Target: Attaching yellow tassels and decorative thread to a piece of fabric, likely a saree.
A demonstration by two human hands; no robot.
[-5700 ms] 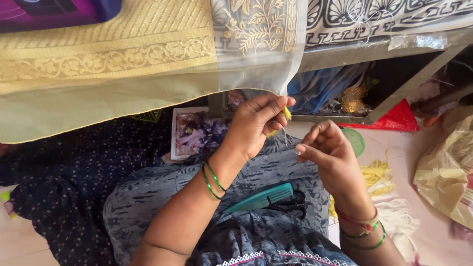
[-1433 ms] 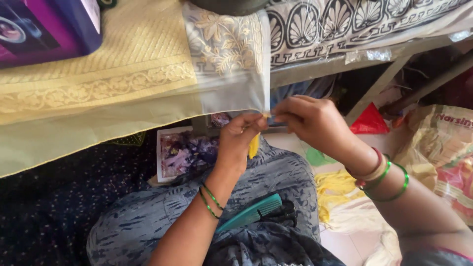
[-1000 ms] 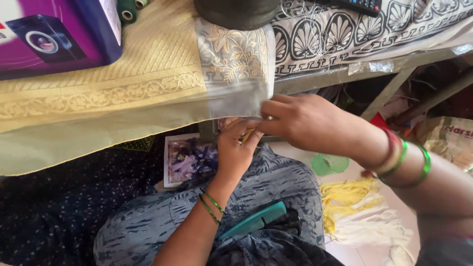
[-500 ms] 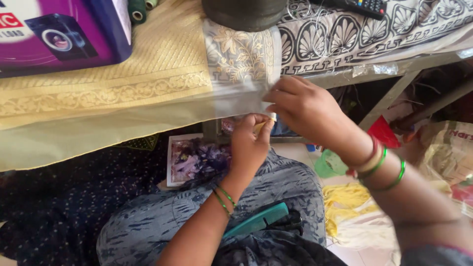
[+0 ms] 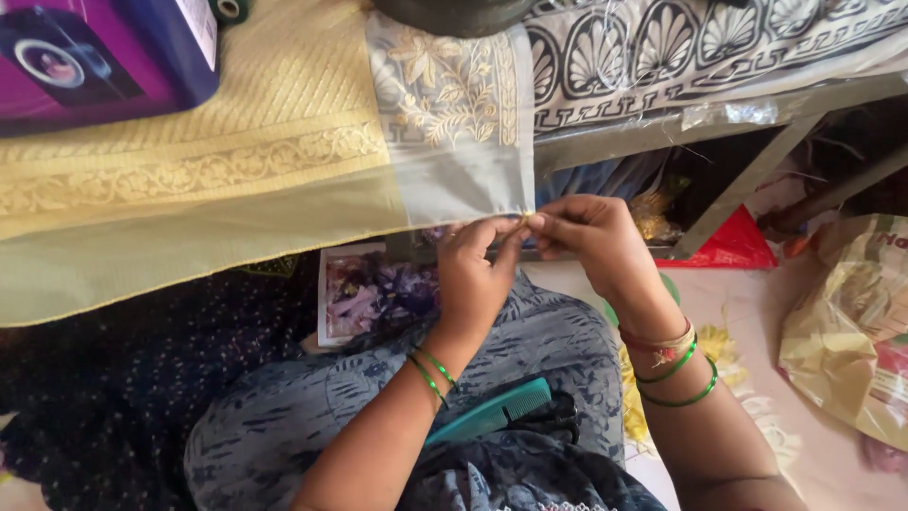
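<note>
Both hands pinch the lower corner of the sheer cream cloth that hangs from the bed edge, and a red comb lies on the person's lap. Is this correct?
Not quite: the comb on the lap is teal, not red, as the head view shows. The rest holds: the left hand and the right hand both pinch the lower corner of the sheer cream cloth hanging from the bed edge.

Open floor right of the right hand (image 5: 591,237); draped fabric (image 5: 284,180) and metal frame (image 5: 747,180) close above.
</note>
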